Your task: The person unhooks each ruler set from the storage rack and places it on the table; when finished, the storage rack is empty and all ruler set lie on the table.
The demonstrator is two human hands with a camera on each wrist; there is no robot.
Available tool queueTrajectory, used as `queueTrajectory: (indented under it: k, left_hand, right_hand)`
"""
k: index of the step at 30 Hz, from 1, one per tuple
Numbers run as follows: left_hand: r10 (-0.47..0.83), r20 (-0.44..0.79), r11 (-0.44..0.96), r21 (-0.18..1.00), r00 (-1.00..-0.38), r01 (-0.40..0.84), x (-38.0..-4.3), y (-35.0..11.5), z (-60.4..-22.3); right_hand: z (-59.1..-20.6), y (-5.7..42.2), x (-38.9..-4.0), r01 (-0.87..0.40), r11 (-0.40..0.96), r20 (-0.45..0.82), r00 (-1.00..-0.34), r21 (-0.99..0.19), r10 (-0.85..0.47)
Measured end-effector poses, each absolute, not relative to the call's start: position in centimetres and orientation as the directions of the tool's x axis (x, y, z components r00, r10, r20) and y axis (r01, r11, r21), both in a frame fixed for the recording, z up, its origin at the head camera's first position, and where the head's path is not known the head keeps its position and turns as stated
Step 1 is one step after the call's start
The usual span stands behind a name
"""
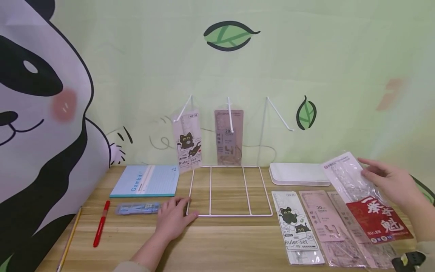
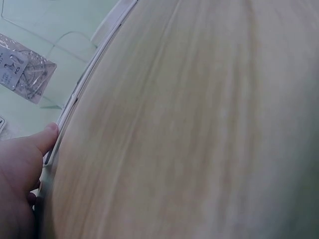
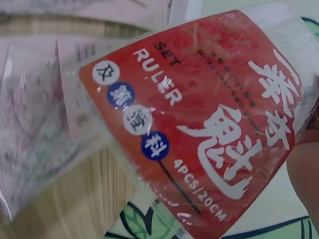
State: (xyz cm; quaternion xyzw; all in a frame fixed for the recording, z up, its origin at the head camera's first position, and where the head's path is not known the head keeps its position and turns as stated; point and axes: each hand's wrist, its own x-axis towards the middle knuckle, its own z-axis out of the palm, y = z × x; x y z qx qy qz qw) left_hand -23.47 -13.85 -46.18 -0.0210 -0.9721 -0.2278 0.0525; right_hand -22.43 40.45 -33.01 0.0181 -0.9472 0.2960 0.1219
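At the front left corner of a white wire display rack (image 1: 231,215), my left hand (image 1: 174,217) grips the wire between thumb and fingers. My right hand (image 1: 391,181) pinches the edge of a clear ruler set packet with a red label (image 1: 378,221), held tilted over other packets at the right. The right wrist view shows that label close up, with RULER printed on it. From the rack's left hook hangs a cat-print ruler set (image 1: 187,145), and from the middle one a pink ruler set (image 1: 229,141). The right hook (image 1: 280,120) holds nothing.
Below the red-labelled packet lie a cat-print ruler set (image 1: 295,223) and pink ruler sets (image 1: 321,219). A white flat case (image 1: 299,174) sits behind them. On the left are a blue notebook (image 1: 146,181), a blue pen packet (image 1: 137,208), a red pen (image 1: 102,224) and a pencil (image 1: 70,238).
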Motion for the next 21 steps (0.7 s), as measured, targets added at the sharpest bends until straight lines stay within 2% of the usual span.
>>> queueTrajectory:
  k: [8,21]
  left_hand:
    - [0.026,0.112,0.895,0.439,-0.993,0.073,-23.5,-13.7,-46.1]
    - [0.03,0.118,0.894,0.441,-0.993,0.079,-23.5,-13.6,-45.6]
  right_hand:
    - [-34.2,43.6,-22.4,-0.038,0.852,0.198,-0.977,-0.522,0.078]
    - [-38.4,49.0,-22.3,0.018,0.892,0.262,-0.953,-0.451,0.152]
